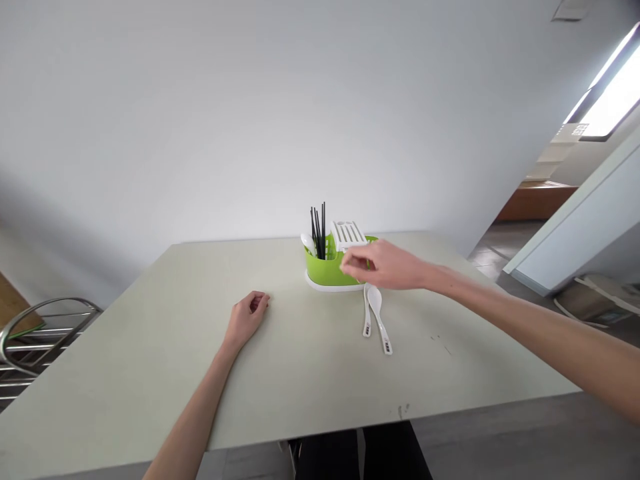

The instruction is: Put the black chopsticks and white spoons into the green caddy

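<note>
My left hand [249, 315] rests on the table to the left of the holder, its fingers loosely curled in and nothing visible in them. In front of the right side of a green cutlery holder [323, 272] hovers my right hand [373, 263], slightly blurred, with thumb and fingertips brought together and no object visible between them. The holder carries several black chopsticks [319, 233], a white spoon [308, 244] leaning at its left end, and a white slotted piece [349, 234] on top. Below my right hand, two white spoons [382, 323] [367, 317] lie on the table, one bowl partly over the other.
The pale table [295, 380] backs onto a white wall [280, 120]. A metal rack [40, 340] stands beyond the left edge. On the right are a doorway and a white panel [580, 220]. My dark-clothed legs [360, 453] show below the front edge.
</note>
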A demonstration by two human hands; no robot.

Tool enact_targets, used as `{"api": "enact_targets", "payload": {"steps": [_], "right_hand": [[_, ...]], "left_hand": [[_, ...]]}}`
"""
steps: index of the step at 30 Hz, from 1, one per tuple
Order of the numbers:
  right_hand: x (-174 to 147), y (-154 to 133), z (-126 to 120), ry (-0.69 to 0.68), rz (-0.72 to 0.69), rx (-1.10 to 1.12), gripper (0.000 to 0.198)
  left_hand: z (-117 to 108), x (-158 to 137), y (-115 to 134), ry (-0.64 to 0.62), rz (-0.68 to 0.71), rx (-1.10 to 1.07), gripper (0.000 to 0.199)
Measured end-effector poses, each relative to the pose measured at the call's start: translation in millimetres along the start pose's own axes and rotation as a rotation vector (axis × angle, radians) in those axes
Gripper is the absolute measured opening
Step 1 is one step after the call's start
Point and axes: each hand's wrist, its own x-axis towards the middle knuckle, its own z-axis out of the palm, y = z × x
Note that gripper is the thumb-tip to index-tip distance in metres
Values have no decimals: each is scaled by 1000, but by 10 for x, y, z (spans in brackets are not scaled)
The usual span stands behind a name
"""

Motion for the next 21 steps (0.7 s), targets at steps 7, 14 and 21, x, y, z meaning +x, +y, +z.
{"api": "enact_targets", "payload": {"steps": [7,14,21], "right_hand": [[-528,771,516,-656,657,18,33],[-547,1081,983,-321,728,187,31],[-494,1123,1176,-224,774,179,34]], "left_hand": [[-2,21,19,-3,-15,34,43],[-16,12,38,3,-21,55,44],[-28,7,59,6,-19,59,44]]}}
